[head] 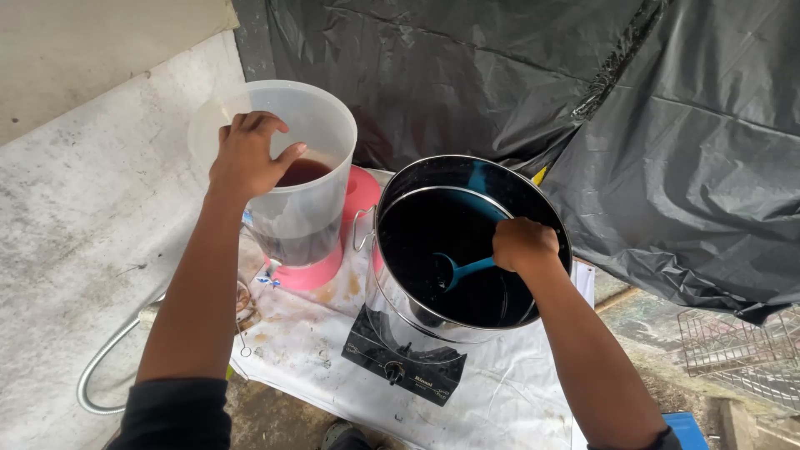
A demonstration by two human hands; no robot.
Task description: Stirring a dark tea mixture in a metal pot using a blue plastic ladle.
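Ladle (pixel 460 271) in right grip (pixel 522 244) — inside pot (pixel 392 312)

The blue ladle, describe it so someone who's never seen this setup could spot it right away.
Find the big steel pot on the black stove, right of the clear jug. Inside it, above the dark liquid, the right hand grips the ladle by its handle. It is the only light blue thing inside the pot, its round bowl pointing left.

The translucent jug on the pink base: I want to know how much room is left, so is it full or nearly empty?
Partly filled: dark liquid sits low in the translucent jug, well below the rim that the left hand grips.
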